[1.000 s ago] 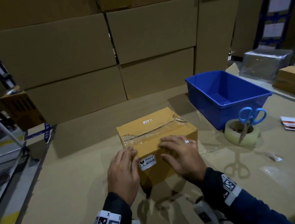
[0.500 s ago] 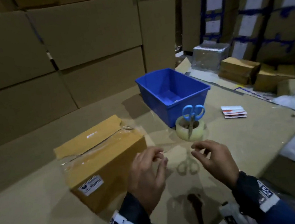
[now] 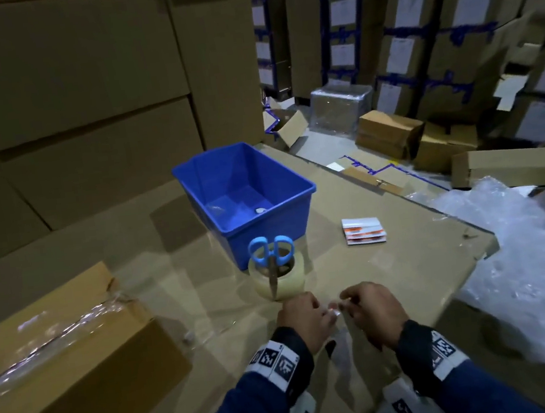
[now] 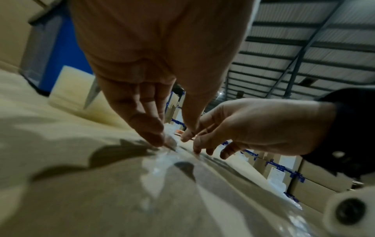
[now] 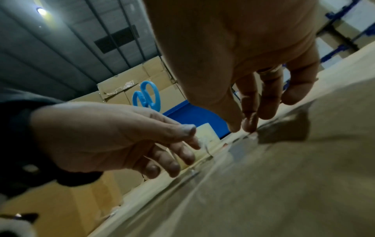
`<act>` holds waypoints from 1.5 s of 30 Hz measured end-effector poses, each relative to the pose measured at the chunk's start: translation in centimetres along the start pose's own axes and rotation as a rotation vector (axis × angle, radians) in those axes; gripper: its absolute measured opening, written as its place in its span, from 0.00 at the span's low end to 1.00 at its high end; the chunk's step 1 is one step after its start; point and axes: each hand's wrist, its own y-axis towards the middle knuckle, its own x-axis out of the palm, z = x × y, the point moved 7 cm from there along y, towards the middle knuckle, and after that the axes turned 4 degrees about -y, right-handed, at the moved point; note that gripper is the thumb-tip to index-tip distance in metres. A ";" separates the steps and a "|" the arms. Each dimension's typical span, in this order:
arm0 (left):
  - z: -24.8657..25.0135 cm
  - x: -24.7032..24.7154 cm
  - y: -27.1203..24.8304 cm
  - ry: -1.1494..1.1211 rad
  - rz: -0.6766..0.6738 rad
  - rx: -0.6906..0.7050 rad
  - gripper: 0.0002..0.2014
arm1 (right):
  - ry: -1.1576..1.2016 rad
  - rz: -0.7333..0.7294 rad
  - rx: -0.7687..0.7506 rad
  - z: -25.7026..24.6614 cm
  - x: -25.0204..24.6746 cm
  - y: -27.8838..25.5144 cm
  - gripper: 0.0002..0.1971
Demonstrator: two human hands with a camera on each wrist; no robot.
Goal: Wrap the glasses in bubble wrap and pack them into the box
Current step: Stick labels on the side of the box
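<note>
Hard to make out: a scrap of clear film [image 4: 169, 141] at the fingertips, blurred in both wrist views. Pinched that film with the left hand [image 3: 303, 317], thumb against forefinger, low over the counter [image 3: 410, 275]. Held the right hand [image 3: 371, 311] just beside it, thumb and forefinger together at the same film, other fingers loosely curled. Taped cardboard box [image 3: 60, 362] lay left of the tape roll [image 3: 278, 281], cut off by the frame edge. Scissors [image 3: 271, 258] stood in the roll; blue bin [image 3: 245, 192] directly behind; bubble wrap [image 3: 528, 260] well right, past the counter edge.
</note>
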 end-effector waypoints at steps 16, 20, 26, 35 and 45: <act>0.6 0.7 2.1 0.013 0.040 -0.155 0.11 | -0.037 -0.076 -0.104 -0.1 0.5 0.4 0.15; 0.2 0.6 1.6 -0.137 0.079 -0.156 0.07 | -0.025 -0.091 -0.120 -0.2 0.7 0.2 0.17; 0.5 0.0 0.9 -0.287 0.092 -0.097 0.09 | 0.010 -0.086 -0.166 -0.9 0.2 0.0 0.16; -0.8 -1.3 -1.6 -0.437 0.114 -0.003 0.15 | 0.278 -0.107 -0.275 -2.5 -1.5 -0.4 0.11; -2.0 -4.3 -4.3 -0.525 0.258 0.036 0.12 | 0.339 -0.108 -0.318 -5.4 -2.5 -1.5 0.04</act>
